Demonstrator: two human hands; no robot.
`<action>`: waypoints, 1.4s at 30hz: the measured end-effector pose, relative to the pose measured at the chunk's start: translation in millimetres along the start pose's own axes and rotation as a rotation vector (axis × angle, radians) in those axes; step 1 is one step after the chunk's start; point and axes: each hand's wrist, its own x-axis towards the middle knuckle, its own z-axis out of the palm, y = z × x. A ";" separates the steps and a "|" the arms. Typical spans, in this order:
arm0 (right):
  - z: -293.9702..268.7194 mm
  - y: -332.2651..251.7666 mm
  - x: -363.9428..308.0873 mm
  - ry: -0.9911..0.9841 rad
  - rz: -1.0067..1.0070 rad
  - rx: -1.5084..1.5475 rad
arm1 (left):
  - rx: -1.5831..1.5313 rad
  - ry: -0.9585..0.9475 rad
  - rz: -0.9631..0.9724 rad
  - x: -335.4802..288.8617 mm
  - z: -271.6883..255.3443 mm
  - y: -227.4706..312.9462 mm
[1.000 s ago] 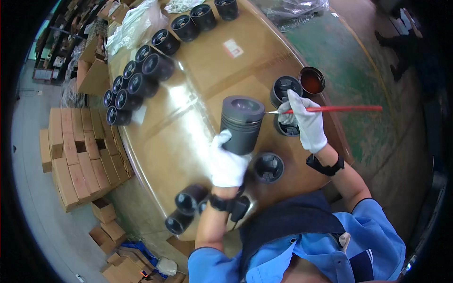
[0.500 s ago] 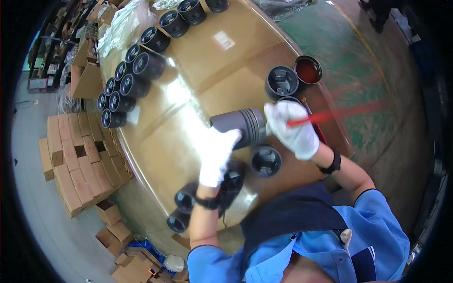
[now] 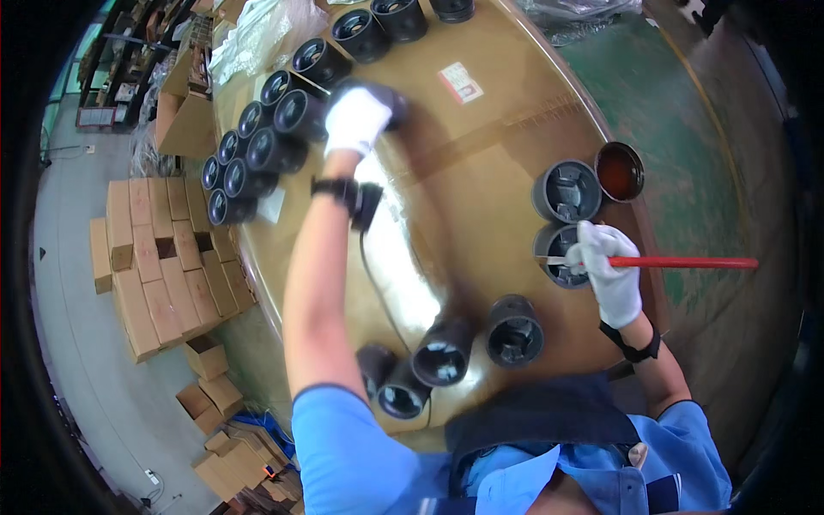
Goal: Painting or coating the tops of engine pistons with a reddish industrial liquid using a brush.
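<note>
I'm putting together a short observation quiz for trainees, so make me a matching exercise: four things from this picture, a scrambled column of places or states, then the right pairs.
Things:
1. left hand
2. red-handled brush
3. open tin
4. paper label

Places or states:
A. contains reddish-brown liquid
B. lies flat on the brown tabletop
C. gloved in white, over a blurred dark cylinder
D. held in the right hand

Right pairs: 1-C, 2-D, 3-A, 4-B
</note>
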 end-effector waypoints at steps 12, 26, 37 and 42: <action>4.3 9.0 -7.7 0.028 0.198 0.055 | 0.208 0.612 -0.167 -14.5 22.3 -47.0; -30.8 -48.6 -73.8 -0.071 0.232 0.274 | -0.519 -0.082 0.340 -320.4 -115.7 219.3; -45.1 -62.3 -166.4 0.111 0.164 0.159 | -0.677 -0.076 0.478 -377.3 -33.1 322.1; -53.7 -58.1 -173.5 0.117 0.185 0.168 | -0.709 0.013 0.495 -384.0 -59.5 338.4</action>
